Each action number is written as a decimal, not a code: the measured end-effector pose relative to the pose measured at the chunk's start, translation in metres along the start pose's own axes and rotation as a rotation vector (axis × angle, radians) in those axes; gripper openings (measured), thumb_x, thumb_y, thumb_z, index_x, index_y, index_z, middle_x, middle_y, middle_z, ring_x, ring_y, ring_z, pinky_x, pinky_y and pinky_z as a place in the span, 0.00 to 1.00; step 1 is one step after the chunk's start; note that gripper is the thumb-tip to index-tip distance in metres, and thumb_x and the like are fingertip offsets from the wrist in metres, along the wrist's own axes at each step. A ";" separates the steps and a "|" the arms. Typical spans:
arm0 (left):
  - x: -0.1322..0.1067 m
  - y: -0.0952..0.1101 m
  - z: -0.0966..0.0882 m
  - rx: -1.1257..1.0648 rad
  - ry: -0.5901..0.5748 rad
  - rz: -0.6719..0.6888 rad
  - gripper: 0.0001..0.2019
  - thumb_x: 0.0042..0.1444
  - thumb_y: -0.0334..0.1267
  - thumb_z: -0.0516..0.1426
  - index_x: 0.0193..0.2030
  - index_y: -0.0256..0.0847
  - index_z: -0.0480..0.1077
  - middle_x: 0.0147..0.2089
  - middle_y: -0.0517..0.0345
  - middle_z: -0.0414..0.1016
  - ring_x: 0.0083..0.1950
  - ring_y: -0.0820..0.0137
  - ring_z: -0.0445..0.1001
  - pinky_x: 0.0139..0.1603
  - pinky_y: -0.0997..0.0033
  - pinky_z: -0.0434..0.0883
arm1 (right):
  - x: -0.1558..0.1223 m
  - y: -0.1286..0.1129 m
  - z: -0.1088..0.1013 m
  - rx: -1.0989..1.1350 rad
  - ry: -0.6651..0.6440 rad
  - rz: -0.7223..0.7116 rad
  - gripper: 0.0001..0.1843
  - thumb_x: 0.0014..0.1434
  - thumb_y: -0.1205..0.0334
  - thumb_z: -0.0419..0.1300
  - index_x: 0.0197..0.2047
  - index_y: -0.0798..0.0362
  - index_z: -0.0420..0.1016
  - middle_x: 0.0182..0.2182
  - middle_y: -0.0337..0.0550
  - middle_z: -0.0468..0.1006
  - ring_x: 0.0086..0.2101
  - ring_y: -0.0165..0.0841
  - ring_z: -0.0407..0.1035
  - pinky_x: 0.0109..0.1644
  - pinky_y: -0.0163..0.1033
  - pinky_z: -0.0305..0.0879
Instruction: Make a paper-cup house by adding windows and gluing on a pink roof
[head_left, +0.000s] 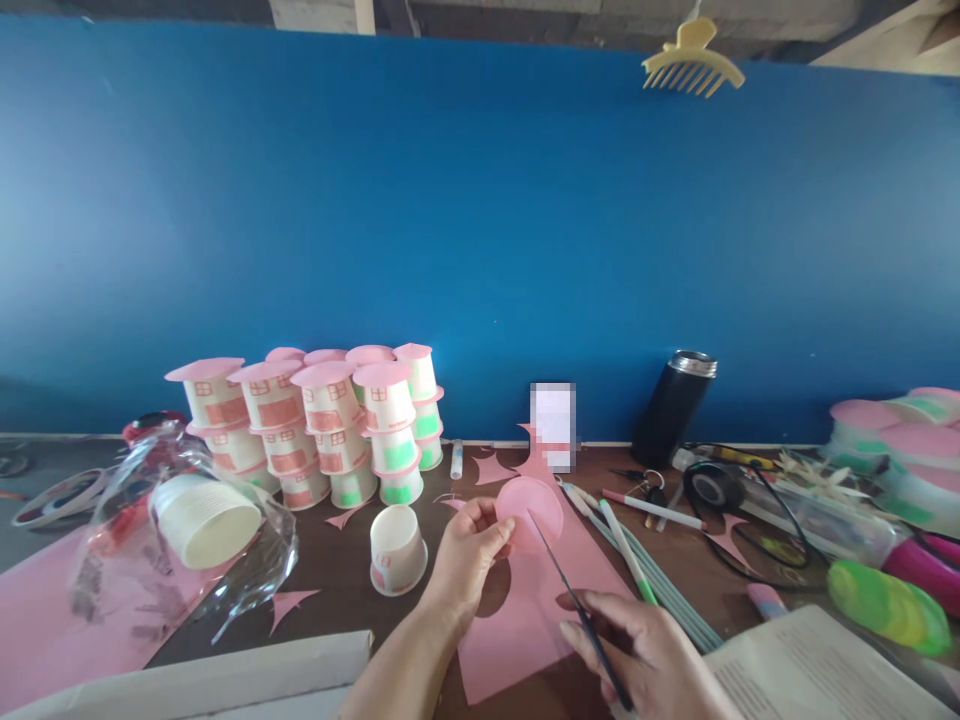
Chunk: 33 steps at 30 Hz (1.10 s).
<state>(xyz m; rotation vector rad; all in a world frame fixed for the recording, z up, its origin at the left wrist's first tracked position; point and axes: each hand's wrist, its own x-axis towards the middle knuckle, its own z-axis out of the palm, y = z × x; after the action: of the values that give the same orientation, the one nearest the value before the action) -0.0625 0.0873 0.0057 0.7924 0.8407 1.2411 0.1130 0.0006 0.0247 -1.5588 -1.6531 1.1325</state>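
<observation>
My left hand (472,550) pinches a round pink paper disc (529,510) by its left edge, thumb on top. My right hand (634,640) is closed on dark scissors (576,603), seen edge-on, with the tip reaching to about the disc's middle. Whether the blades are apart I cannot tell. Beneath both hands lies a pink paper sheet (517,655) with rounded cutouts. Left of my left hand, a white paper cup (397,550) stands upside down with a red drawing on it. Stacked decorated cups (326,430) with pink paper tops stand behind it.
Plastic-wrapped cups (206,520) lie at left beside a white box edge (187,675). Markers (628,552), a black bottle (671,410), cables and a booklet (817,665) crowd the right side. A blue panel (480,220) closes off the back. Pink scraps (493,468) lie around.
</observation>
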 end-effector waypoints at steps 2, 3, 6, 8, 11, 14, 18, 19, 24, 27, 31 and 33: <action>0.000 0.000 0.000 -0.001 0.002 -0.003 0.20 0.36 0.46 0.72 0.31 0.37 0.72 0.29 0.60 0.73 0.30 0.77 0.69 0.32 0.78 0.66 | -0.001 -0.001 0.000 -0.007 -0.006 0.002 0.24 0.58 0.40 0.57 0.33 0.56 0.73 0.18 0.32 0.60 0.19 0.26 0.55 0.23 0.33 0.50; 0.000 0.000 0.000 -0.002 0.003 -0.004 0.20 0.36 0.46 0.72 0.31 0.37 0.72 0.30 0.60 0.73 0.30 0.77 0.69 0.32 0.78 0.66 | -0.001 -0.002 0.000 -0.010 -0.007 0.001 0.24 0.58 0.40 0.57 0.32 0.56 0.73 0.18 0.32 0.60 0.19 0.26 0.55 0.23 0.32 0.51; 0.001 0.000 0.000 -0.004 0.007 -0.007 0.20 0.36 0.46 0.72 0.31 0.37 0.72 0.30 0.60 0.74 0.31 0.76 0.69 0.32 0.78 0.66 | -0.001 -0.004 0.000 -0.012 -0.006 -0.003 0.24 0.58 0.40 0.57 0.31 0.56 0.72 0.17 0.31 0.61 0.19 0.25 0.55 0.23 0.32 0.51; 0.001 -0.001 0.000 -0.006 0.010 -0.008 0.20 0.36 0.46 0.72 0.31 0.37 0.72 0.30 0.60 0.74 0.31 0.76 0.70 0.32 0.78 0.66 | -0.001 -0.005 0.000 -0.002 0.004 -0.004 0.24 0.57 0.40 0.58 0.30 0.55 0.71 0.17 0.31 0.60 0.19 0.25 0.55 0.23 0.32 0.50; 0.000 0.000 0.000 -0.010 0.008 -0.004 0.19 0.36 0.45 0.72 0.31 0.37 0.73 0.30 0.60 0.74 0.31 0.76 0.69 0.32 0.78 0.66 | -0.002 -0.007 0.000 -0.006 0.013 -0.020 0.23 0.56 0.41 0.60 0.26 0.54 0.69 0.17 0.31 0.60 0.19 0.26 0.55 0.24 0.33 0.50; -0.002 0.002 0.001 -0.013 0.007 -0.001 0.19 0.36 0.45 0.72 0.30 0.38 0.72 0.29 0.61 0.74 0.30 0.76 0.69 0.32 0.78 0.66 | -0.003 -0.009 0.000 -0.017 0.011 -0.026 0.23 0.56 0.42 0.60 0.25 0.53 0.66 0.16 0.31 0.60 0.19 0.26 0.55 0.24 0.33 0.51; -0.001 0.001 0.002 -0.013 0.012 0.006 0.19 0.36 0.45 0.72 0.30 0.37 0.72 0.28 0.61 0.74 0.29 0.76 0.69 0.31 0.78 0.66 | -0.004 -0.008 0.000 -0.012 0.014 -0.010 0.23 0.56 0.41 0.59 0.26 0.52 0.67 0.17 0.31 0.61 0.19 0.26 0.56 0.23 0.33 0.52; -0.001 0.001 0.001 -0.012 0.014 0.009 0.19 0.36 0.45 0.72 0.30 0.37 0.72 0.28 0.61 0.74 0.29 0.77 0.69 0.31 0.78 0.66 | -0.004 -0.008 0.000 -0.009 0.011 -0.002 0.22 0.56 0.41 0.59 0.26 0.53 0.67 0.17 0.31 0.61 0.19 0.26 0.56 0.23 0.33 0.52; 0.002 0.000 -0.001 -0.007 0.028 0.019 0.19 0.37 0.44 0.72 0.31 0.37 0.73 0.29 0.60 0.75 0.29 0.76 0.69 0.32 0.77 0.66 | -0.002 -0.003 0.000 -0.008 0.070 0.016 0.16 0.53 0.47 0.62 0.32 0.52 0.71 0.16 0.30 0.63 0.18 0.27 0.60 0.24 0.32 0.54; 0.001 0.002 -0.002 -0.013 0.053 0.021 0.19 0.37 0.45 0.72 0.31 0.36 0.73 0.29 0.59 0.75 0.30 0.75 0.70 0.33 0.76 0.67 | 0.000 0.003 0.000 0.000 0.133 -0.015 0.13 0.50 0.52 0.65 0.34 0.50 0.67 0.16 0.26 0.61 0.17 0.27 0.62 0.23 0.31 0.56; 0.001 0.004 -0.001 -0.042 0.082 0.026 0.19 0.36 0.45 0.72 0.31 0.37 0.73 0.30 0.60 0.75 0.29 0.77 0.69 0.33 0.77 0.66 | 0.002 0.011 -0.007 -0.076 0.234 -0.048 0.17 0.51 0.56 0.63 0.26 0.47 0.56 0.17 0.27 0.64 0.19 0.27 0.62 0.25 0.31 0.57; 0.001 0.004 -0.001 -0.061 0.086 0.015 0.20 0.35 0.45 0.73 0.30 0.37 0.73 0.30 0.60 0.75 0.29 0.77 0.69 0.32 0.77 0.66 | 0.003 0.015 -0.014 -0.197 0.313 -0.051 0.18 0.52 0.54 0.62 0.24 0.47 0.55 0.18 0.30 0.66 0.21 0.29 0.61 0.27 0.32 0.58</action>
<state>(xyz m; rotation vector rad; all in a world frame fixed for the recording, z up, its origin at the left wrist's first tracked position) -0.0649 0.0886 0.0092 0.7015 0.8640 1.3154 0.1316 0.0051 0.0179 -1.7053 -1.6164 0.6733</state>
